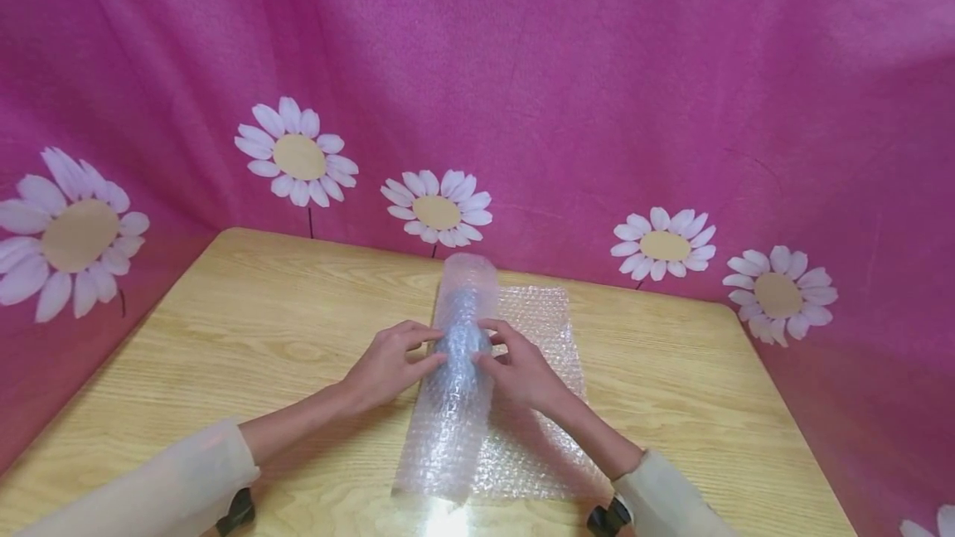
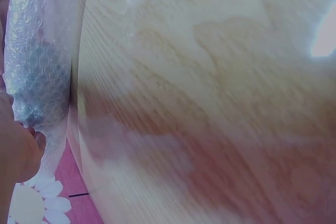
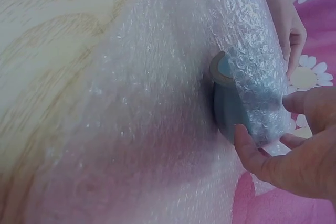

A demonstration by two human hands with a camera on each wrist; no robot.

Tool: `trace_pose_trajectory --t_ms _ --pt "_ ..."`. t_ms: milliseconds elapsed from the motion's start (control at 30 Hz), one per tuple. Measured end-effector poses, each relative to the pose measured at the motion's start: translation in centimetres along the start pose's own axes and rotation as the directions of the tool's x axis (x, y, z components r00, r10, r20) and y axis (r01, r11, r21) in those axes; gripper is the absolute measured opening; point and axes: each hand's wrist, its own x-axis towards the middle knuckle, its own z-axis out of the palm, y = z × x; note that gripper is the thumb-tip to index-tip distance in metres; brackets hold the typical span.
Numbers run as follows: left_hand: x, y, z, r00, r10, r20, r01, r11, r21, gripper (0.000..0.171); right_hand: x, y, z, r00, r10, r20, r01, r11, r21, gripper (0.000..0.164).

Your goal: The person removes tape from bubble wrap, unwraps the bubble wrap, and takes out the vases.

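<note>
A blue-grey, round-rimmed vase (image 3: 229,100) lies under a turned-over layer of clear bubble wrap (image 1: 448,429). Its rim and part of its side show from the open edge in the right wrist view; the rest is blurred by the plastic. My left hand (image 1: 388,365) holds the wrapped bulge from the left, thumb and fingers against the plastic. On the opposite side, my right hand (image 1: 522,367) grips the same bulge, its thumb near the vase's bare side. In the left wrist view the left hand (image 2: 21,153) is partly cut off by the frame edge.
A flat part of the bubble wrap (image 1: 540,454) spreads to the right over the wooden table (image 1: 694,404). Behind the table hangs a pink cloth (image 1: 552,106) printed with white daisies, reaching down around its far and side edges.
</note>
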Motion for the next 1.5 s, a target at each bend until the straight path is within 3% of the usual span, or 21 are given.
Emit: trace_pose_trajectory --t_ms 233,567,1000,1500 --pt "-0.2 -0.3 -0.3 1.0 -0.028 0.011 0.028 1.0 -0.004 0.039 0.4 -0.2 0.1 0.997 -0.072 0.02 0.073 0.997 -0.026 0.045" --pt "-0.5 -0.6 -0.7 0.993 -0.115 0.001 0.115 0.991 -0.067 0.036 0.8 -0.8 0.6 0.998 -0.066 0.016 0.067 0.994 -0.09 0.046" --pt "-0.7 -0.9 -1.1 0.989 -0.149 -0.022 0.148 0.987 -0.059 0.035 1.1 -1.3 1.4 0.997 -0.081 -0.01 0.079 0.989 -0.129 0.047" --pt "-1.2 -1.5 -1.9 0.984 -0.168 -0.051 0.168 0.986 -0.004 0.036 1.8 -2.3 2.6 0.993 -0.114 0.017 0.115 0.979 -0.168 0.048"
